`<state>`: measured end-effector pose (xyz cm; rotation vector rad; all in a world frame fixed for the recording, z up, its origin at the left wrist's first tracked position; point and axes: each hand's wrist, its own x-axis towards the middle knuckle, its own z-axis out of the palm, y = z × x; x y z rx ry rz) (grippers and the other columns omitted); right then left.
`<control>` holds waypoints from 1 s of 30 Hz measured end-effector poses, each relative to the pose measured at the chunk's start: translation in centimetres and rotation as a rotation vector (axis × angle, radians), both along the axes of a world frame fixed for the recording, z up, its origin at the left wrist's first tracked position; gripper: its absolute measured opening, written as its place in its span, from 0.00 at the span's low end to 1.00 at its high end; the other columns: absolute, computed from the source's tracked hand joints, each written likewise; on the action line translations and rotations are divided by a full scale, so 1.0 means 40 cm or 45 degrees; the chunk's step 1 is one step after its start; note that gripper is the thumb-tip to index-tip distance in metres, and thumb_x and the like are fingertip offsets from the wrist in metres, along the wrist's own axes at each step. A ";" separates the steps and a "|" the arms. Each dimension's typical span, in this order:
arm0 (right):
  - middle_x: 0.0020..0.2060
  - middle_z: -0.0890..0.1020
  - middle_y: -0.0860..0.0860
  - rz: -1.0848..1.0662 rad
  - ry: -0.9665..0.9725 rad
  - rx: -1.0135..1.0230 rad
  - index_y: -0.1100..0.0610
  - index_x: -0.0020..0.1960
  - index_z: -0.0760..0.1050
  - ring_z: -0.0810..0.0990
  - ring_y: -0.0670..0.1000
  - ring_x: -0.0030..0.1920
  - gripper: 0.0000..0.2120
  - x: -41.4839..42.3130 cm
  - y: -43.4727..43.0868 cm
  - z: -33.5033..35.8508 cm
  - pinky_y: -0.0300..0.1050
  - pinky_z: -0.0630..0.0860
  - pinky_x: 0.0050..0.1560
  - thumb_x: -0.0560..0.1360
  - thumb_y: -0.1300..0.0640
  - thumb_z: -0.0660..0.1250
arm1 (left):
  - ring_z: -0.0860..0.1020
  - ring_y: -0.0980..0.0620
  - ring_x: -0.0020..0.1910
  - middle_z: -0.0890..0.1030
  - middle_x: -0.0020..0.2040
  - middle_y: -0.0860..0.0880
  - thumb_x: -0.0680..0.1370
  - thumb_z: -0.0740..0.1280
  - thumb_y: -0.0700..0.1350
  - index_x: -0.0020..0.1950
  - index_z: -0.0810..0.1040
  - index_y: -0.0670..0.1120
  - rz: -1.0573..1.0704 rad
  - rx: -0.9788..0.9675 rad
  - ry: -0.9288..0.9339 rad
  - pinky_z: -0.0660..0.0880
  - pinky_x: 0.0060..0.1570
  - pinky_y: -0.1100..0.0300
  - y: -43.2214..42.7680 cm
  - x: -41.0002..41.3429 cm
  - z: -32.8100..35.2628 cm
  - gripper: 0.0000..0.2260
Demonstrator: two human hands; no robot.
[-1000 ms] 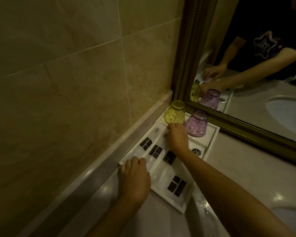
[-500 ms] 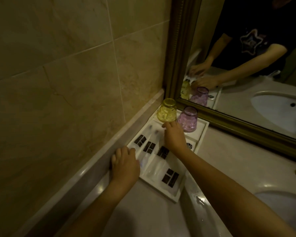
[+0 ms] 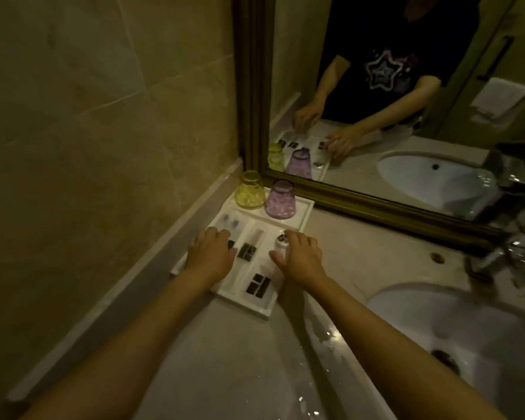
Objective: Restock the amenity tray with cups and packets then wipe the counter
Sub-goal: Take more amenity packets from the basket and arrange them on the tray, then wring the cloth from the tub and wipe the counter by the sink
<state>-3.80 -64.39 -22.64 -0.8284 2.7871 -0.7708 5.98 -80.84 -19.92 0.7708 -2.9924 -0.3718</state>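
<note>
The white tray point(image 3: 297, 218) sits on the counter point(image 3: 361, 262) in the corner beside the wall and mirror point(image 3: 406, 101). A yellow cup point(image 3: 250, 190) and purple cup point(image 3: 280, 199) stand upside down at its far end. Your left hand point(image 3: 210, 253) rests flat, fingers loose, on the packets point(image 3: 257, 284). Your right hand point(image 3: 300, 255) curls around a small bottle point(image 3: 281, 242).

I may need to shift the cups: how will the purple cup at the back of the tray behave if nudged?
The purple cup stands upside down on its wide rim, so it likely slides, not tips. It looks like thin, light plastic. The yellow cup is close.
</note>
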 end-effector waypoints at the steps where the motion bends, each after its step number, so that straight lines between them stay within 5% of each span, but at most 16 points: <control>1: 0.71 0.65 0.53 0.007 -0.010 0.040 0.52 0.71 0.59 0.61 0.58 0.70 0.31 0.000 0.021 0.006 0.54 0.60 0.68 0.73 0.41 0.62 | 0.62 0.41 0.68 0.66 0.69 0.42 0.77 0.59 0.54 0.69 0.64 0.46 -0.052 0.019 -0.011 0.60 0.65 0.48 0.019 -0.012 0.009 0.23; 6: 0.77 0.51 0.54 -0.020 -0.108 0.264 0.49 0.75 0.48 0.48 0.61 0.76 0.40 -0.001 0.132 0.026 0.60 0.49 0.73 0.71 0.33 0.59 | 0.56 0.41 0.73 0.60 0.75 0.43 0.77 0.57 0.58 0.74 0.54 0.48 -0.286 0.139 -0.193 0.57 0.70 0.46 0.107 -0.062 0.044 0.29; 11: 0.77 0.48 0.55 -0.057 -0.159 0.292 0.49 0.76 0.48 0.46 0.60 0.76 0.41 0.030 0.272 0.054 0.60 0.50 0.73 0.71 0.34 0.61 | 0.60 0.41 0.71 0.63 0.73 0.43 0.77 0.61 0.54 0.73 0.58 0.47 -0.465 0.209 -0.262 0.60 0.69 0.47 0.218 -0.095 0.072 0.27; 24: 0.70 0.66 0.55 -0.547 -0.144 -0.074 0.54 0.72 0.60 0.68 0.54 0.68 0.27 0.203 0.684 0.182 0.50 0.68 0.66 0.76 0.51 0.63 | 0.76 0.55 0.47 0.80 0.55 0.47 0.76 0.63 0.47 0.59 0.76 0.48 -1.060 0.575 -0.023 0.72 0.44 0.63 0.634 -0.148 0.165 0.12; 30: 0.54 0.76 0.50 -0.710 0.053 -0.200 0.52 0.62 0.70 0.74 0.44 0.49 0.16 0.222 0.912 0.262 0.36 0.70 0.46 0.75 0.55 0.63 | 0.78 0.58 0.42 0.80 0.46 0.50 0.76 0.63 0.46 0.54 0.78 0.49 -1.274 0.721 0.114 0.74 0.37 0.65 0.903 -0.169 0.238 0.09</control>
